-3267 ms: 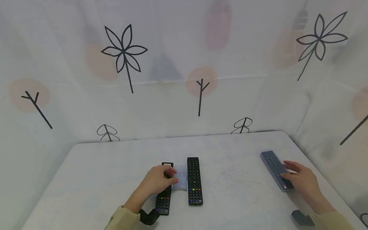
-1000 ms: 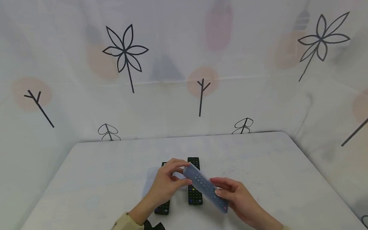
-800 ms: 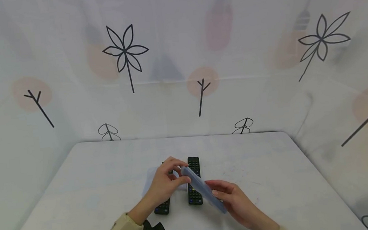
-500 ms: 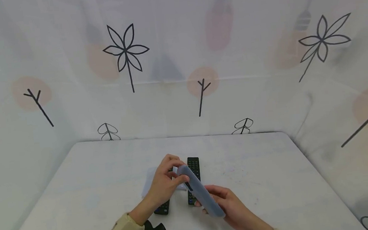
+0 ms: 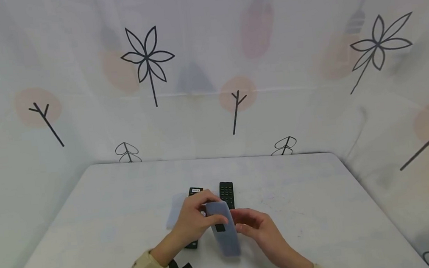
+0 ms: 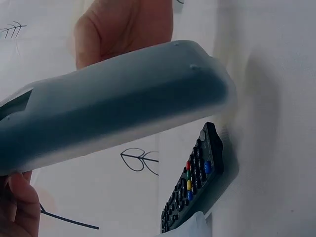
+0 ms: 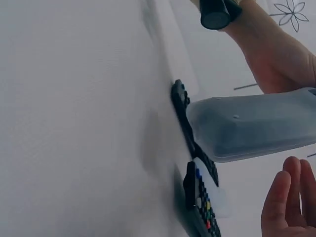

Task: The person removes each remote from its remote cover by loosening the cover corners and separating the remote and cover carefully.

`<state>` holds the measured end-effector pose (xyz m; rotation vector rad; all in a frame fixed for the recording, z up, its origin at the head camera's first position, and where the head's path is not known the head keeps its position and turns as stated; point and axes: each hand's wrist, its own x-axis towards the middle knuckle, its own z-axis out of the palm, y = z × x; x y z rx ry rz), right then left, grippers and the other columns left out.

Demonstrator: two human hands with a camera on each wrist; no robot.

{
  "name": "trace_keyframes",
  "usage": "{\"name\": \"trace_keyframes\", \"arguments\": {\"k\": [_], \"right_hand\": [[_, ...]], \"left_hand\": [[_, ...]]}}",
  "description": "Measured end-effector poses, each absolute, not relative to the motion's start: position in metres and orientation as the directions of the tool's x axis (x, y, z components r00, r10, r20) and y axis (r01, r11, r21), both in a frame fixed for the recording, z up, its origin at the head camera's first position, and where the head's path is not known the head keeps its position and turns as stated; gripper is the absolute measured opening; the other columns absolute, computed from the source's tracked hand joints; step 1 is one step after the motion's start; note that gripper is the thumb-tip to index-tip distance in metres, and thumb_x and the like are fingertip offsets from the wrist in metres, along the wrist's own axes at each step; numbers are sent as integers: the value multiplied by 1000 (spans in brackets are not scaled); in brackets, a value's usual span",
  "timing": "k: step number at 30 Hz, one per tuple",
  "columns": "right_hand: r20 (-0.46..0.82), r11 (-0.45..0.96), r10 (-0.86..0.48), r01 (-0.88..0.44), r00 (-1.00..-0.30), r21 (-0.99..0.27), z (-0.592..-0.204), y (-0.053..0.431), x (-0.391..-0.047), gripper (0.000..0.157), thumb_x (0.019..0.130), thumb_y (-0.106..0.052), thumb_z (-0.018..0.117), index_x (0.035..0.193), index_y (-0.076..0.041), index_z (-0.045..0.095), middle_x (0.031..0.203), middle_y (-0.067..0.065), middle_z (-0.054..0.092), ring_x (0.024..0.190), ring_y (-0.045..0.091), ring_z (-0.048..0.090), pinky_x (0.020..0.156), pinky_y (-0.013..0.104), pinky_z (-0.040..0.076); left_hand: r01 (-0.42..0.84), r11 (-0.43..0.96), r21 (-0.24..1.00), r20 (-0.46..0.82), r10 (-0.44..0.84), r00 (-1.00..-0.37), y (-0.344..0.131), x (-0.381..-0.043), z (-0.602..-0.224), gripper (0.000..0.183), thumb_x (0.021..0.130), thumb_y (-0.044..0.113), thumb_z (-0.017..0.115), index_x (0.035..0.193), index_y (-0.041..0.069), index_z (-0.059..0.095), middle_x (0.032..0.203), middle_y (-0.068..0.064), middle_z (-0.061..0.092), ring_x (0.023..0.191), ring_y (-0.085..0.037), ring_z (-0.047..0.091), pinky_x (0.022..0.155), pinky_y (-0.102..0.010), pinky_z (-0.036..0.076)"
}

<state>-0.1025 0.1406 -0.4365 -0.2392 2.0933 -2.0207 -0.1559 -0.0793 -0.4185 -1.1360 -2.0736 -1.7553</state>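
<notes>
A remote control in a frosted bluish cover (image 5: pixel 228 241) is up off the table at the middle, its back toward the head camera. A dark rectangular opening (image 5: pixel 220 227) shows in the cover. My left hand (image 5: pixel 195 218) pinches the upper end, with the thumb on the back. At the other side is my right hand (image 5: pixel 265 234); in the right wrist view its fingers (image 7: pixel 291 197) are fairly straight and a small gap separates them from the covered remote (image 7: pixel 247 126). The buttons face away, hidden in the head view.
Two black remotes lie behind the hands: the left one (image 5: pixel 195 190), partly covered by my left hand, and the right one (image 5: pixel 226 192), partly behind the covered remote. A thin translucent sheet (image 5: pixel 175 212) lies by the left one. A printed cloth (image 5: pixel 194 127) hangs behind the table.
The covered remote has gone from the table's right side to the middle, lifted and turned back side out. My left hand has taken its upper end; my right hand has let go.
</notes>
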Motion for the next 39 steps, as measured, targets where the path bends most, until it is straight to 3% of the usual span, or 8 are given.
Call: {"name": "trace_keyframes", "arguments": {"k": [3, 7, 12, 16, 24, 32, 39], "right_hand": [[21, 46, -231, -33, -973, -998, -433, 138, -103, 36, 94, -11, 69, 128, -4, 64, 126, 12, 65, 115, 27, 60, 92, 31, 51], [192, 60, -209, -209, -959, -976, -430, 134, -102, 34, 94, -6, 68, 128, -7, 64, 124, 10, 65, 111, 27, 63, 89, 31, 53], [481, 142, -221, -516, -849, -845, -427, 127, -103, 39, 93, -3, 68, 131, -10, 63, 126, 8, 61, 105, 24, 63, 84, 31, 55], [597, 208, -250, -645, -762, -736, -429, 123, -105, 34, 91, 0, 70, 124, -11, 68, 120, 5, 62, 101, 19, 61, 79, 29, 55], [735, 226, -251, -777, -630, -588, -444, 127, -111, 40, 82, 13, 72, 116, -10, 68, 106, 5, 62, 93, 16, 61, 77, 25, 52], [758, 152, -237, -794, -607, -588, -448, 127, -113, 37, 84, 13, 70, 117, -5, 65, 104, 7, 61, 89, 17, 59, 74, 26, 51], [763, 152, -250, -802, -597, -578, -449, 126, -112, 35, 87, 11, 68, 118, -4, 63, 103, 6, 59, 89, 17, 57, 74, 29, 51]], "left_hand": [[700, 9, 714, 631, 426, -649, -79, -155, -418, 36, 75, 24, 87, 103, 10, 69, 91, -2, 67, 77, -10, 59, 56, -27, 52], [743, -1, 669, 674, 423, -606, -77, -156, -418, 37, 77, 33, 84, 103, 12, 69, 90, -1, 66, 75, -10, 57, 53, -24, 48], [749, 31, 662, 673, 414, -612, -75, -154, -424, 37, 78, 40, 80, 104, 16, 69, 90, 2, 65, 74, -9, 54, 52, -22, 45], [709, 53, 703, 630, 415, -656, -72, -149, -432, 37, 76, 35, 83, 102, 17, 64, 91, 3, 64, 77, -8, 54, 55, -22, 45], [693, 43, 720, 624, 399, -672, -62, -149, -441, 36, 76, 37, 80, 98, 14, 64, 87, -1, 61, 74, -5, 50, 55, -21, 41], [702, 71, 708, 631, 382, -675, -59, -145, -438, 36, 79, 44, 77, 98, 16, 63, 88, 2, 62, 73, -5, 50, 57, -20, 42], [790, 46, 612, 719, 382, -580, -65, -144, -443, 42, 75, 14, 86, 108, 15, 62, 95, 0, 62, 77, -10, 52, 55, -22, 45]]}}
